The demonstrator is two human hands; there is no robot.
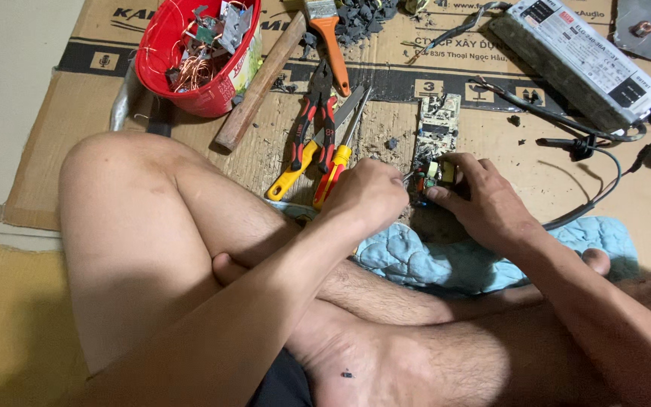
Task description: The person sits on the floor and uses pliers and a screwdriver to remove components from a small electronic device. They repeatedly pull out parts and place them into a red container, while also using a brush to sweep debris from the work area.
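- Green and pale, the circuit board (436, 132) lies on the cardboard sheet (506, 151) on the floor, just ahead of the person's crossed legs, its near end lifted between both hands.
- The right hand (484, 200) pinches that near end, fingers clamped on the edge where small yellow and green parts sit.
- The left hand (367, 194) is curled closed around something thin whose metal tip touches the board; the tool itself is mostly hidden, so I cannot tell what it is.
- Just left of the board lie red-handled pliers (312, 124), a yellow-handled screwdriver (334, 169) and a second yellow-handled tool, side by side and near the left hand.
- A wooden handle (259, 83) and an orange-handled brush (329, 41) lie further out, beside a red bucket (167, 68) of copper wire and scrap parts.
- To the right, well apart, a long grey power-supply box (578, 64) trails black cables (589, 143) that curve past the right wrist.
- A blue quilted cloth (446, 260) lies under the hands, over the legs.
- Risks, as I judge them: the tip could slip off the board and jab the holding fingers, since they sit right beside it; a pried part could snap or fly off; grit and debris scattered about could hide small pieces; the cable by the right wrist could snag.
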